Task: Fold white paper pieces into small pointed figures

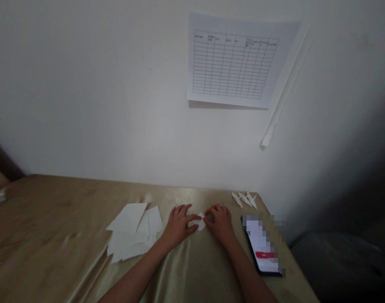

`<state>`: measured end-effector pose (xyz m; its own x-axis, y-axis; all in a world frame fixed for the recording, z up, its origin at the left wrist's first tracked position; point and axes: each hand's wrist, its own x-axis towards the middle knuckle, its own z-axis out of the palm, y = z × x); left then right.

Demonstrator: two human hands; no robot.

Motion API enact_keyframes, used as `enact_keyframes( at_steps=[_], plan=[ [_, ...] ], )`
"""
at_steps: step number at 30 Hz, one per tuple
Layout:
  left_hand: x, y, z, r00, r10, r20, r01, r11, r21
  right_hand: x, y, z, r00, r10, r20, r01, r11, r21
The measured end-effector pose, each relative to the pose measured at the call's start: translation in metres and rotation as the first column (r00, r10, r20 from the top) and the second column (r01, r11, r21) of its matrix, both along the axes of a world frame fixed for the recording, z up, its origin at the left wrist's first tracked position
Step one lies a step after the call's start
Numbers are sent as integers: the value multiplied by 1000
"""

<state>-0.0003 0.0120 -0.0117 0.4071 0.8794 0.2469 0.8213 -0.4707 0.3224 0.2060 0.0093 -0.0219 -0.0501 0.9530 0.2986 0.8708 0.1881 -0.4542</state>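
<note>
A small folded piece of white paper [200,223] lies on the tabletop between my two hands. My left hand [180,222] pinches its left side with thumb and forefinger, the other fingers stretched toward the wall. From the right, my right hand [219,220] holds the paper's upper right edge between bent thumb and forefinger. Fingertips cover parts of the paper, so its exact fold cannot be made out. A loose pile of white paper sheets [131,235] spreads to the left of my left hand. Several small folded paper shapes [244,200] with pointed ends sit beyond my right hand.
A phone [263,248] with a lit, partly blurred screen lies right of my right forearm. The table [62,219] has a shiny brown cover and meets a white wall [132,105]. A printed grid sheet [233,63] hangs there. Something dark [340,261] stands beyond the table's right edge.
</note>
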Motion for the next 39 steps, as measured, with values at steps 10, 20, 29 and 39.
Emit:
enact_keyframes(
  at_steps=[10, 20, 29, 39],
  plan=[
    [-1, 1, -5, 1000, -3, 13, 2, 999, 47, 2, -4, 2, 999, 30, 15, -29, 999, -33],
    [-1, -1, -3, 1000, 15, 12, -15, 999, 34, 1, -12, 5, 997, 67, -23, -67, 998, -8],
    [-2, 0, -4, 1000, 1, 15, -2, 999, 34, 4, -15, 4, 994, 104, -37, -105, 994, -13],
    [0, -1, -1, 1000, 16, -12, -16, 999, 29, 4, -13, 0, 998, 68, -18, -67, 997, 48]
  ],
)
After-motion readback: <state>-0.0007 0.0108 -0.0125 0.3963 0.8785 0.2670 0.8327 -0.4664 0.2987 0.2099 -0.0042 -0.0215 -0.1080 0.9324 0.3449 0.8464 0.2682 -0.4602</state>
